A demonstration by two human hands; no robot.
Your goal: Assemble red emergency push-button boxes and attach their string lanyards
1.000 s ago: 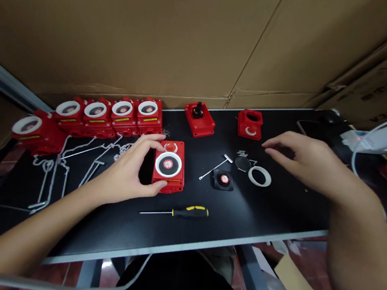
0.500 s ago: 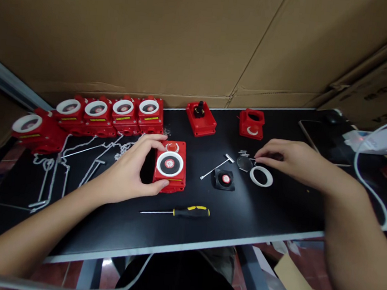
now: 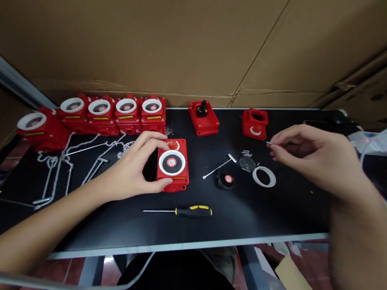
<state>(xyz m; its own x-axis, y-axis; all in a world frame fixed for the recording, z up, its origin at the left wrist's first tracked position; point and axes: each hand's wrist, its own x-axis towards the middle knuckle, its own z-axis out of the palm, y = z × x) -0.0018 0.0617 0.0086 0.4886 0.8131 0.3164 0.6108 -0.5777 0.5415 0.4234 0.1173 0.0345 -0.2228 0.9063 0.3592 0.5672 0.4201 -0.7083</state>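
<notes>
My left hand [image 3: 133, 169] grips the left side of a red box [image 3: 173, 165] with a white ring and a black-and-red centre, which lies flat on the black table [image 3: 275, 216]. My right hand [image 3: 310, 158] hovers above the table to the right, its fingertips pinched on a small silver screw [image 3: 268, 143]. Below that hand lie several loose screws [image 3: 245, 153], a clear round disc [image 3: 247, 164], a white ring [image 3: 264, 176], a black square part with a red centre [image 3: 226, 179] and a thin metal pin [image 3: 218, 166].
A yellow-and-black screwdriver [image 3: 187, 210] lies near the front edge. Several finished red boxes [image 3: 114, 110] line the back left, with white chains [image 3: 75, 161] in front. Two open red housings [image 3: 203, 117] [image 3: 255, 123] stand at the back. Cardboard walls rise behind. A white cable [image 3: 382, 136] is at right.
My right hand dropped to the loose screws, then rose with a screw pinched in its fingertips. My left hand stayed on the red box.
</notes>
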